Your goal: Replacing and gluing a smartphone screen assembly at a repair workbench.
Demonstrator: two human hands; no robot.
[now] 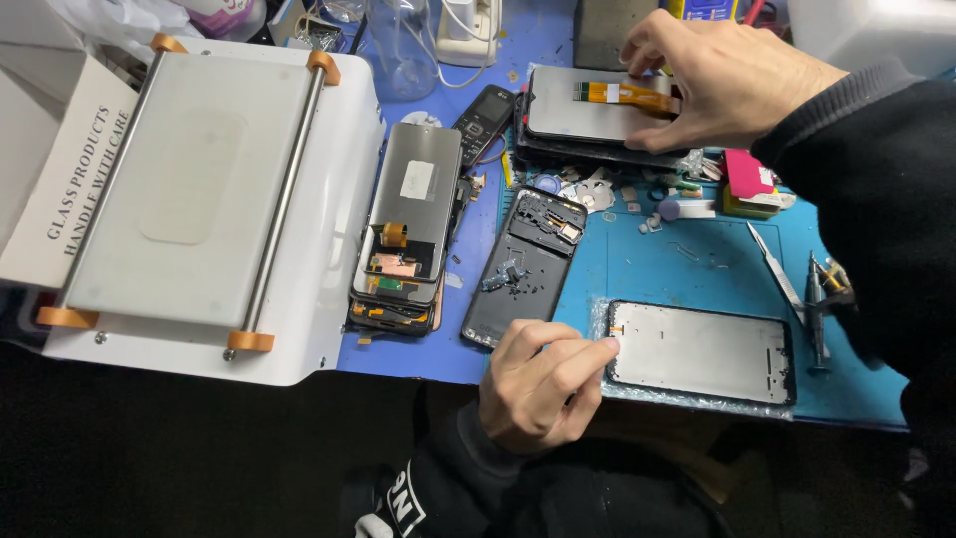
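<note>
My left hand [543, 384] rests at the mat's front edge, its fingertips pinching the left end of a phone screen frame [702, 354] that lies flat in clear plastic wrap. My right hand [717, 80] reaches to the back of the bench and grips a display panel [583, 110] with an orange flex cable [622, 95], lying on top of a stack of screens. Between the hands lies an opened phone back housing [523, 269], black, with loose parts on it.
A white screen-separator machine [199, 199] fills the left side. A stack of display panels [408, 229] lies beside it. Tweezers [777, 269] and a screwdriver [817, 309] sit at the right on the blue mat [677, 264]. A small black keypad phone [486, 115] lies at the back.
</note>
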